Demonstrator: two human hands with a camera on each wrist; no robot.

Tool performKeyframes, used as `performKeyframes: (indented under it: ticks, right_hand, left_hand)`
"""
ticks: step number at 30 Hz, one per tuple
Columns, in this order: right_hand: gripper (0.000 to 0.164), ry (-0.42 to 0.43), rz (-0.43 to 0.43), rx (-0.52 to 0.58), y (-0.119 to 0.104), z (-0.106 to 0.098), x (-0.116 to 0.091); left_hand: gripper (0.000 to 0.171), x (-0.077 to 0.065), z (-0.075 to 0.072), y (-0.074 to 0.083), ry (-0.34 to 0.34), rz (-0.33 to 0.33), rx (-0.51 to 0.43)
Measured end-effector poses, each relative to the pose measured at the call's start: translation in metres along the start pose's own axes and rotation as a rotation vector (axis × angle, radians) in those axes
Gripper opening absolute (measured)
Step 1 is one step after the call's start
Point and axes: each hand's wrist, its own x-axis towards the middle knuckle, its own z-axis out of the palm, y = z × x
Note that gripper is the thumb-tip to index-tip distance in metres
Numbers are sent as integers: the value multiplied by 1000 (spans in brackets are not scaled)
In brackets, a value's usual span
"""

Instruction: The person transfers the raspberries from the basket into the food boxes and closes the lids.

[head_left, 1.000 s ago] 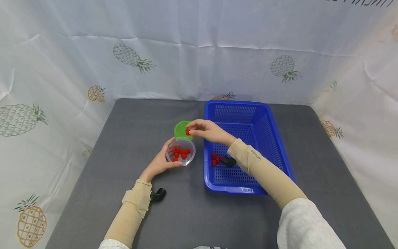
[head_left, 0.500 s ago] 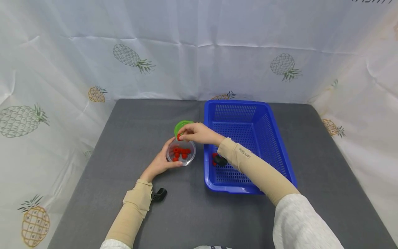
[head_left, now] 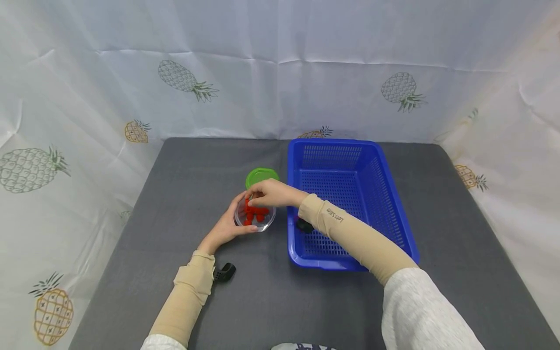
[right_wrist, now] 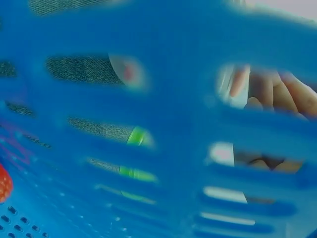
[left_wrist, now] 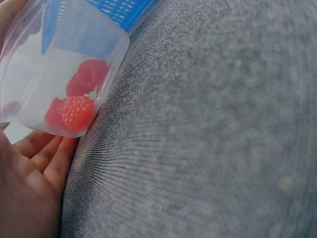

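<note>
My left hand (head_left: 225,228) holds a clear round plastic container (head_left: 264,227) at its side, thumb toward the front and fingers behind. In the left wrist view, red raspberries (left_wrist: 79,113) lie at the bottom of the container (left_wrist: 106,37). The left hand's (left_wrist: 29,183) fingers reach under and behind it. Over the container's mouth, my right hand (head_left: 277,193) pinches a raspberry (head_left: 247,201) with its fingertips low at the rim. Its fingers show through the basket slots in the right wrist view.
A green lid (head_left: 264,174) lies behind the container. To the right stands a blue slotted basket (head_left: 302,260); a raspberry (right_wrist: 5,183) inside it shows in the right wrist view. Black wrist mounts (head_left: 225,272) hang beside the forearms. A grey cloth (head_left: 271,306) covers the table.
My right hand has moved left and toward me with the raspberry, from above the green lid down into the container's mouth. The left hand and the container have stayed in place.
</note>
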Motion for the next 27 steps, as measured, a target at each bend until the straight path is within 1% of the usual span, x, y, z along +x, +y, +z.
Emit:
performKeyframes:
  ticks: [3, 5, 10, 12, 18, 22, 27]
  right_hand:
    - [25, -26, 1, -15, 0, 2, 1]
    - [26, -46, 7, -19, -2, 2, 1]
    - [26, -71, 17, -52, -3, 5, 1]
    - [25, -66, 15, -72, -2, 5, 2]
    - [25, -73, 23, -85, -3, 5, 1]
    - [26, -76, 37, -71, -3, 5, 0]
    - [27, -70, 41, -60, -1, 4, -1]
  left_hand:
    - [97, -1, 0, 0, -1, 9, 1]
    - [97, -4, -1, 10, -6, -1, 4]
    - [98, -4, 0, 9, -1, -10, 12]
    - [98, -1, 0, -1, 8, -3, 16]
    - [99, -1, 1, 1, 12, -17, 18]
    - [98, -2, 1, 7, 9, -35, 19]
    - [98, -8, 0, 28, -11, -38, 36]
